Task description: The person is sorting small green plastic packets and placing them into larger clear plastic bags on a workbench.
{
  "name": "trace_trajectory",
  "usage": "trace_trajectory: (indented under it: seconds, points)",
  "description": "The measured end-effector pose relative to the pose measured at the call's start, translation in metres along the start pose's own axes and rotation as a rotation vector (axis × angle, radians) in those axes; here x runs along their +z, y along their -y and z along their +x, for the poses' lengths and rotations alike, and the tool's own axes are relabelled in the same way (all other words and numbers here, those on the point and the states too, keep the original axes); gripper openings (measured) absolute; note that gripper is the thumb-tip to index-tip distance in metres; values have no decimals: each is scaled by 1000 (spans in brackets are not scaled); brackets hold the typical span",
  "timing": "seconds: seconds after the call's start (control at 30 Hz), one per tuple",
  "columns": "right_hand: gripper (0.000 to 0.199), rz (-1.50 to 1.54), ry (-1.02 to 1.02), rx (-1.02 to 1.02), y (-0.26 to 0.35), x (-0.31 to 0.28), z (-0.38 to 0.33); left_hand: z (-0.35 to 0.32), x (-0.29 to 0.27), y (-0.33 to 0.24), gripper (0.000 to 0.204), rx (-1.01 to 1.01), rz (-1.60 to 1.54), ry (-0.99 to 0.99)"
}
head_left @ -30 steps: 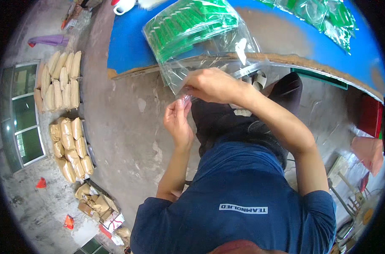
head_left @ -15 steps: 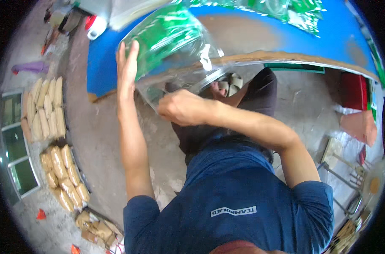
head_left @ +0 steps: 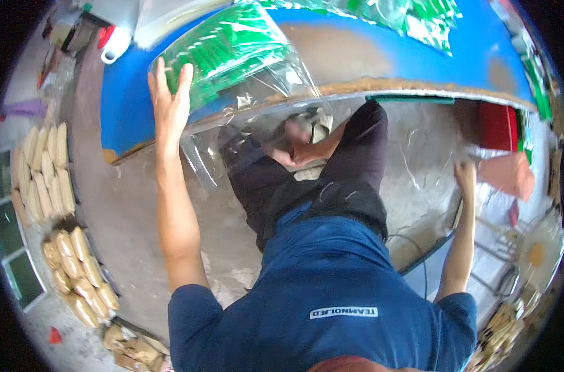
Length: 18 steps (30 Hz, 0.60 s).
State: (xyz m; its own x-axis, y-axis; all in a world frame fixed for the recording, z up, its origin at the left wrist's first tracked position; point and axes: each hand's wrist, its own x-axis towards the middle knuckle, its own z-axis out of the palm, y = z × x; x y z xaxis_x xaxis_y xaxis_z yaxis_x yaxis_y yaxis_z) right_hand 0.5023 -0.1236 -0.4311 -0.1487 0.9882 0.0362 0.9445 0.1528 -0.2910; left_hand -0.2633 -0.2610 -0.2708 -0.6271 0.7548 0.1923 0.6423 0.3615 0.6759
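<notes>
A stack of clear plastic bags with green print (head_left: 232,53) lies at the near left of the blue table (head_left: 130,93). My left hand (head_left: 170,102) rests on the stack's left side, fingers stretched and thumb apart. Unprinted clear film (head_left: 201,158) from the stack hangs over the table's front edge, beside my left wrist. Far out to the right, over the floor, my right hand (head_left: 465,175) is closed and slightly blurred. Whatever it may hold is too faint to make out.
More green-printed bags (head_left: 412,22) lie at the table's back. A white jug (head_left: 116,46) stands at the far left. Filled tan packs (head_left: 43,170) are stacked on the left floor. A red container (head_left: 497,126) and a pink bag (head_left: 508,175) are at right.
My right hand has left the near end of the bag film and swung far to the right. The printed bags lie flatter on the table, with my left hand still at them.
</notes>
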Motion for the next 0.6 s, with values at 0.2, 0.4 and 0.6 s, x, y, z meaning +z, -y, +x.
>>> trace_trajectory:
  seconds: [0.2,0.4,0.6]
  points:
    - [16,652,-75,-652,375,-45,47,-23,-27,33,40,264,-178,-358]
    - [35,561,-78,-1103,452,-7,75,-106,-22,57,18,341,141,-453]
    - [32,428,-101,-1178,471,1,79,-143,-26,50,39,509,207,-301]
